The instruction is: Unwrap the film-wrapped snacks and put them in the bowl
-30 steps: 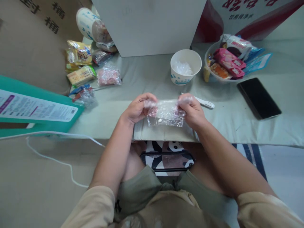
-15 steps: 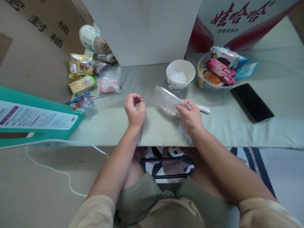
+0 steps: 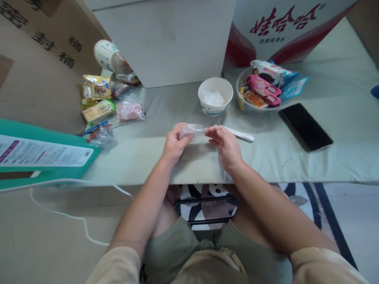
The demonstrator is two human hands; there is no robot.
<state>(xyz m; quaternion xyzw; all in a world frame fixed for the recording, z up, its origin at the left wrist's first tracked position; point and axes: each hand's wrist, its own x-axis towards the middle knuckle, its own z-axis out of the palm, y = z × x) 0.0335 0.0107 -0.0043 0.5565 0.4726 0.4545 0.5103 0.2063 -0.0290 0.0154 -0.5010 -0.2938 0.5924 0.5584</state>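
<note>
My left hand [image 3: 174, 144] and my right hand [image 3: 224, 144] meet over the near part of the grey-green table [image 3: 296, 157]. Both pinch a clear plastic wrapper [image 3: 192, 129] that lies bunched between the fingertips. A white pen-like tool [image 3: 237, 133] rests on the table just past my right hand. Behind it stands a white paper cup [image 3: 215, 96] with clear plastic inside.
A bowl of snack packs [image 3: 265, 90] stands at the back right, a black phone [image 3: 304, 127] beside it. Several snack packets [image 3: 102, 104] and a tipped cup [image 3: 108, 56] lie back left. A white box [image 3: 166, 39], a teal box [image 3: 35, 150] and a white cable [image 3: 68, 213] are nearby.
The wrapper was stretched open between both hands, then my left hand let go. Now both hands hold it again, bunched small and farther onto the table.
</note>
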